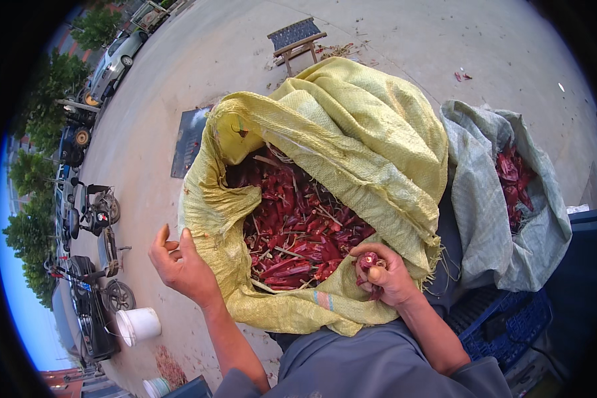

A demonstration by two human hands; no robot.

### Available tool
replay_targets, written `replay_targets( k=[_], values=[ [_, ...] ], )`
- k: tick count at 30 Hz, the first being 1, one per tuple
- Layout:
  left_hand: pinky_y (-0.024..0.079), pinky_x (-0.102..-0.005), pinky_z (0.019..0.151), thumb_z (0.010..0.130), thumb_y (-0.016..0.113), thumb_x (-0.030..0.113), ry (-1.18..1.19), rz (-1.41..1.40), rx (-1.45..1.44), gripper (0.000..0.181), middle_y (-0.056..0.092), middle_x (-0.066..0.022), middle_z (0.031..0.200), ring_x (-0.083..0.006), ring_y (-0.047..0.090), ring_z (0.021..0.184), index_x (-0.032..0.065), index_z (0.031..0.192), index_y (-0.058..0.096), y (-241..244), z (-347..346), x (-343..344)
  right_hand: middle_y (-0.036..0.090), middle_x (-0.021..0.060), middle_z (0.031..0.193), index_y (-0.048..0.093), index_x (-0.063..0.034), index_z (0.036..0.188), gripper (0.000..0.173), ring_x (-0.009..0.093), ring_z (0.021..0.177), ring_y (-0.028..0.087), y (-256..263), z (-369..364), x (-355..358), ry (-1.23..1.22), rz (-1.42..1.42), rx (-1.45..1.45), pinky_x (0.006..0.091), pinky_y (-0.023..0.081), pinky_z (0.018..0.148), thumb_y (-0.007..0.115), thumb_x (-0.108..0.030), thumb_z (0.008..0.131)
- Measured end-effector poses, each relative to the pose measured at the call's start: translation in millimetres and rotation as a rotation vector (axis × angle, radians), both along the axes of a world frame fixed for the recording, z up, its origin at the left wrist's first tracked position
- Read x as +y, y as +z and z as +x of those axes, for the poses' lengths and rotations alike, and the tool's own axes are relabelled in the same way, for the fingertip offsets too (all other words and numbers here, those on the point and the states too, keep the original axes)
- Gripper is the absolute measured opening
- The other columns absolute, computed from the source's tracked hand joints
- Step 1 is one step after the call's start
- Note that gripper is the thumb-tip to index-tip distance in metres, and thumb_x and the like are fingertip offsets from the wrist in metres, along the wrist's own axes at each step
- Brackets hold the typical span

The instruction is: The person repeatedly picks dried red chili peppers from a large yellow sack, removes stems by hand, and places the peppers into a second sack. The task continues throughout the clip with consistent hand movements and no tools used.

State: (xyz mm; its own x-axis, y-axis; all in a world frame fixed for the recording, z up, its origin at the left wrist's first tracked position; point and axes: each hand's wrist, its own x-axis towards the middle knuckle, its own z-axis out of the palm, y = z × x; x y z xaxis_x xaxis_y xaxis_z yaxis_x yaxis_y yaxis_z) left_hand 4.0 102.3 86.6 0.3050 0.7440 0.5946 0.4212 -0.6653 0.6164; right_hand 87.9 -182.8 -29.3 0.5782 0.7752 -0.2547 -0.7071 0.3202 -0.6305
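Note:
A large yellow woven sack stands before me with its mouth folded open. Inside it lies a heap of dried red chili peppers, mixed with stems and bits of stalk. My right hand is closed around a small bunch of chili peppers at the sack's near right rim. At the left, my left hand is raised beside the sack's outer side, fingers curled and apart, with nothing in it.
To the right is a grey woven sack with red chilies, above a blue plastic crate. A folding stool stands beyond the yellow sack. A dark flat panel, a white bucket and parked motorcycles are leftward.

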Motion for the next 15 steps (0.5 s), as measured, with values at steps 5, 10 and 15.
replay_targets(
  k=[5, 10, 15],
  values=[
    [0.055, -0.0381, 0.072, 0.084, 0.074, 0.005, -0.684, 0.202, 0.465, 0.019, 0.070, -0.0155, 0.088, -0.0307, 0.068, 0.078, 0.0007, 0.102, 0.069, -62.3, 33.9, -66.5, 0.060, 0.0041, 0.087, 0.057, -0.0019, 0.108, 0.032, 0.013, 0.080, 0.060, -0.2, 10.2, 9.3, -0.030, -0.066, -0.057, 0.0276, 0.050, 0.067, 0.065, -0.031, 0.097],
    [0.054, -0.0455, 0.070, 0.085, 0.066, 0.002, -0.580, 0.007, 0.660, 0.007, 0.070, -0.0162, 0.086, -0.0372, 0.069, 0.079, 0.0006, 0.092, 0.066, -110.5, 34.3, -67.5, 0.061, 0.0075, 0.082, 0.057, -0.0002, 0.113, 0.035, 0.020, 0.083, 0.069, 9.5, 13.6, 3.3, -0.034, -0.086, 0.038, 0.0314, 0.057, 0.067, 0.062, -0.031, 0.098],
    [0.053, -0.0389, 0.068, 0.088, 0.066, 0.003, -0.486, -0.474, 0.474, 0.009, 0.070, -0.0175, 0.085, -0.0301, 0.068, 0.073, -0.0015, 0.096, 0.066, -87.9, 18.7, -73.1, 0.062, 0.0058, 0.083, 0.057, -0.0018, 0.129, 0.035, 0.015, 0.076, 0.065, 23.0, 15.6, 10.7, -0.012, -0.243, 0.054, 0.0285, 0.055, 0.068, 0.058, -0.025, 0.102]
  ],
)
